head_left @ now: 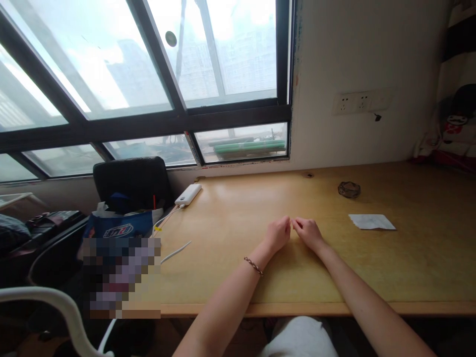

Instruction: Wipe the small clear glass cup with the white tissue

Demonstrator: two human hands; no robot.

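My left hand (279, 234) is closed with its fingers curled, above the middle of the wooden desk (230, 208). A braided bracelet (253, 266) circles that wrist. Close beside it, my right hand (307, 233) is closed too, its thumb and finger pinched toward the left hand. The fingertips of both hands nearly meet; whatever they hold, if anything, is too small or hidden to make out. To the right of my right hand lies a white sheet of paper (372, 221), flat on the desk. Behind the paper sits a dark, round woven-looking object (349, 189).
At the desk's left edge a white power bank (188, 195) has a cable plugged in. Another white cable end (176, 252) lies nearer. A black chair (132, 181) with a blue bag (122, 225) stands left. Wall sockets (362, 101) are behind the desk; a window is at the back left.
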